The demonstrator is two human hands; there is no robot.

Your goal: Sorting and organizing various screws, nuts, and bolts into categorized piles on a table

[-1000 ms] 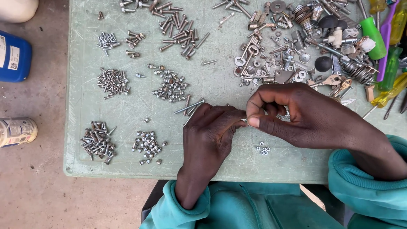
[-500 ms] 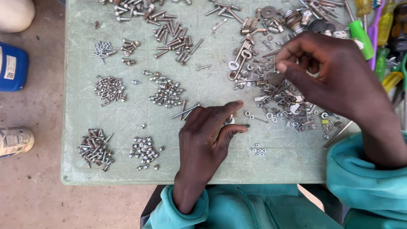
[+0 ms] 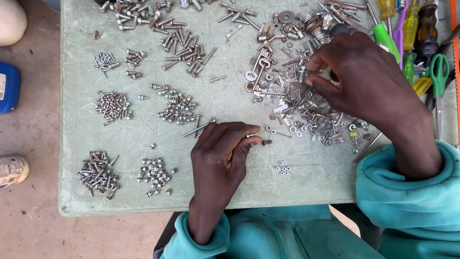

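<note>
My left hand (image 3: 221,158) rests on the pale green table (image 3: 316,184) near its front edge. Its thumb and forefinger pinch a small screw (image 3: 251,136), and a short dark bolt (image 3: 267,142) lies just past the fingertips. My right hand (image 3: 366,81) reaches into a mixed pile of hardware (image 3: 306,115) at the upper right. There its thumb and fingertips close on a small metal part (image 3: 303,76). Both arms wear teal sleeves (image 3: 407,192).
Sorted heaps of screws (image 3: 112,105), bolts (image 3: 184,43) and nuts (image 3: 154,172) cover the table's left half. A few nuts (image 3: 283,169) lie near the front. Screwdrivers (image 3: 412,29) and green-handled scissors (image 3: 437,76) lie at the right edge. A blue container (image 3: 8,86) and a can (image 3: 12,170) stand on the floor at the left.
My right hand left the spot beside my left hand and moved up and right into the mixed pile. My left hand stayed near the front edge.
</note>
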